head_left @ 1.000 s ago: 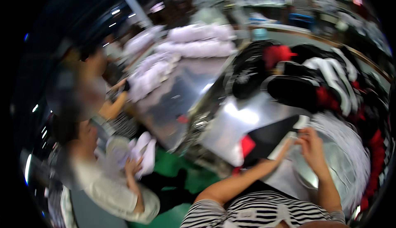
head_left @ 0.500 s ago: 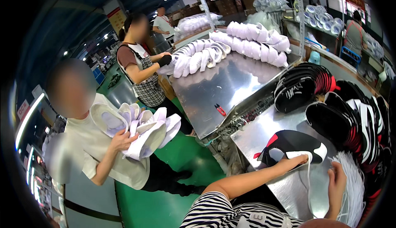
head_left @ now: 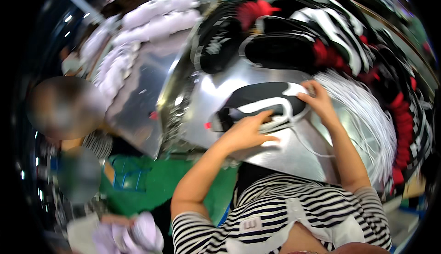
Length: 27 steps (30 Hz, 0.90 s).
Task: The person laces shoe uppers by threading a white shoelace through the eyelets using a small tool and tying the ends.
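A black shoe upper (head_left: 250, 91) with white trim and a white toe patch lies on the metal table in front of me, its toe to the right. My left hand (head_left: 248, 132) is at its near side, fingers and thumb apart, the fingertips by the white-edged opening. My right hand (head_left: 319, 98) is at the toe end, thumb and forefinger bent over the white patch; its other fingers are partly hidden. A white shoelace (head_left: 303, 141) runs from the upper's near side across the table to the right. Motion blurs the fingertips.
A bundle of white laces (head_left: 381, 130) lies right of the upper. Behind it stand rows of nested black, red and white uppers (head_left: 280, 49). White shoes (head_left: 156, 26) are lined up on another metal table (head_left: 147, 74). A person holding pale shoes (head_left: 131, 235) is at lower left.
My view has swung toward the table. My left hand has let go of the lace and spread at the upper's side. My right hand has moved from beside the laces onto the toe.
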Motion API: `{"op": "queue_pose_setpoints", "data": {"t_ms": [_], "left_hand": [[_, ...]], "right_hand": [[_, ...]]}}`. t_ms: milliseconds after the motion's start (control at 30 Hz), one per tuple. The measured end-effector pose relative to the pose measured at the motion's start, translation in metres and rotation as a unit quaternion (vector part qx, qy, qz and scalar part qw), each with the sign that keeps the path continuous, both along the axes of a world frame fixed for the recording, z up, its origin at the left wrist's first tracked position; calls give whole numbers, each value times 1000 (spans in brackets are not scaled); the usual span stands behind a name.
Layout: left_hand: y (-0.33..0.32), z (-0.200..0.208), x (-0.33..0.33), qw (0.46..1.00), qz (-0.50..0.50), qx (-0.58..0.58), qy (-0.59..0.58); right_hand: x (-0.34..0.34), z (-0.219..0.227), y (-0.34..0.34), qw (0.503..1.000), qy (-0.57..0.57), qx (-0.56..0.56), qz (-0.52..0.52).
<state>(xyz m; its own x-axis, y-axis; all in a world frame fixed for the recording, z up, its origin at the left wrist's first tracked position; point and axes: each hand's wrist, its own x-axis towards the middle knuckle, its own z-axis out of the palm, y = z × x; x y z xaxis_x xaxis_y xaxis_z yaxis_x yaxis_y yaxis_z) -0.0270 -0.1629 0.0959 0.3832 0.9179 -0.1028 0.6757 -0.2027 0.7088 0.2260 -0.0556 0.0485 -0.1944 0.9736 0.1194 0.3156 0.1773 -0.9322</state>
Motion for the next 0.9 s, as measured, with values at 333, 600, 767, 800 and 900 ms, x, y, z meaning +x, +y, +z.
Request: {"op": "queue_pose_setpoints", "data": {"t_ms": [333,600,767,800,900], "left_hand": [[-30,0,33,958,115,255,56],[-29,11,41,952,113,279,55],[-15,26,31,945,189,256,-70],[-10,34,29,945,208,239,-79],[-15,67,-14,927,284,239,-59]], "right_hand": [[-12,4,-76,994,-97,-14,50],[-21,1,-84,982,100,-110,116],[32,7,-119,963,-72,13,260],[54,3,-134,958,-126,18,257],[90,1,-160,926,-181,-29,330]]}}
